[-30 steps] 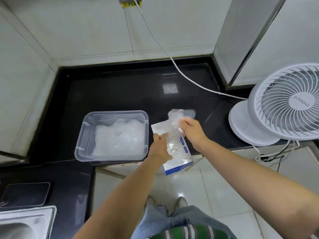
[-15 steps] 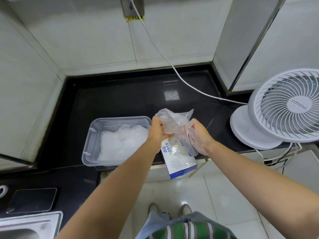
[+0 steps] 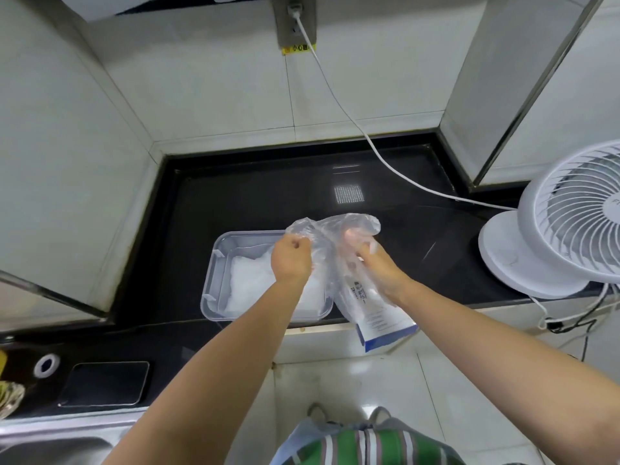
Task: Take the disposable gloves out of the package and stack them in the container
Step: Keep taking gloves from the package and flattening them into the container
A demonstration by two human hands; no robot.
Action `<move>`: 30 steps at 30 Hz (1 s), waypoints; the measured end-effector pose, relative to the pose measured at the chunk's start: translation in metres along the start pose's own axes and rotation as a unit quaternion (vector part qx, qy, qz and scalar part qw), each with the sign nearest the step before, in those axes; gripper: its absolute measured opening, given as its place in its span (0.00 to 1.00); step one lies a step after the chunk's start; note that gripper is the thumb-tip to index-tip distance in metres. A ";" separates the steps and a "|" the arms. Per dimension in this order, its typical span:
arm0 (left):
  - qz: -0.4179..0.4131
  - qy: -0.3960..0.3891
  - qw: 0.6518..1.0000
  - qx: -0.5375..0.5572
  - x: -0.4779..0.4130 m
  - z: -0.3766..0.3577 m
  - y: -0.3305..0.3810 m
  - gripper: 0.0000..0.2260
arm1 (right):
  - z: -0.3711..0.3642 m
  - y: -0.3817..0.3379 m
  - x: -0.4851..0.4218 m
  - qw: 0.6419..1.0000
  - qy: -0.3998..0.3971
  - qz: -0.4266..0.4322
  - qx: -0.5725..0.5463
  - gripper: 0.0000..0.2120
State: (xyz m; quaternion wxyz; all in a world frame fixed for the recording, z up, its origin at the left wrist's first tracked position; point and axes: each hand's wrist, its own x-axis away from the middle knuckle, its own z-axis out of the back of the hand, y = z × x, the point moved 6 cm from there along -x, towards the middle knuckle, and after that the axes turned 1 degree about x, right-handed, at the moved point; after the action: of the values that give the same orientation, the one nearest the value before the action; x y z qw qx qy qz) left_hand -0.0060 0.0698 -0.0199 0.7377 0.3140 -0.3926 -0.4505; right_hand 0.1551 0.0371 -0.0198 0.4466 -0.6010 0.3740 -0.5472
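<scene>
A clear disposable glove (image 3: pixel 330 236) is stretched between both hands above the right end of the clear plastic container (image 3: pixel 214 286). My left hand (image 3: pixel 290 260) grips the glove's left edge in curled fingers. My right hand (image 3: pixel 380 268) holds its right side, with the fingers showing through the film. The white and blue glove package (image 3: pixel 380 318) hangs below my right hand, over the counter's front edge; I cannot tell how it is held. A pile of clear gloves (image 3: pixel 250 283) lies in the container.
The container sits on a black counter (image 3: pixel 268 203) set into a tiled corner. A white fan (image 3: pixel 567 223) stands at the right, its cable (image 3: pixel 339 99) running to a wall socket. A steel sink (image 3: pixel 50 444) and a dark tray (image 3: pixel 104 384) are at the lower left.
The glove has come fully out of the package and is spread between both hands. My left hand let go of the package, which now hangs under my right hand. Both hands rose slightly.
</scene>
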 end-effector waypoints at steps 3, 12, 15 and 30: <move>-0.041 0.016 0.997 -0.071 -0.004 0.016 -0.003 0.11 | -0.014 -0.006 0.000 0.999 -0.007 0.011 0.039 0.08; -0.081 0.034 0.987 -0.138 -0.028 0.070 -0.041 0.10 | -0.014 0.001 -0.022 0.983 0.164 -0.065 -0.056 0.09; -0.065 0.041 0.975 -0.210 -0.035 0.083 -0.058 0.12 | -0.017 -0.017 -0.031 0.971 0.231 -0.004 -0.053 0.10; -0.122 -0.039 0.900 -0.417 -0.044 0.076 -0.079 0.25 | -0.126 0.035 -0.065 0.896 -0.095 -0.091 0.425 0.24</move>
State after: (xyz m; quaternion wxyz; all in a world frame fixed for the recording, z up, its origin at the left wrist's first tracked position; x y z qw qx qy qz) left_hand -0.1168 0.0703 -0.0602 0.7244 0.0052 -0.1555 -0.6716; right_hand 0.0241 0.0712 -0.0738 0.6412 -0.4345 0.0057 -0.6325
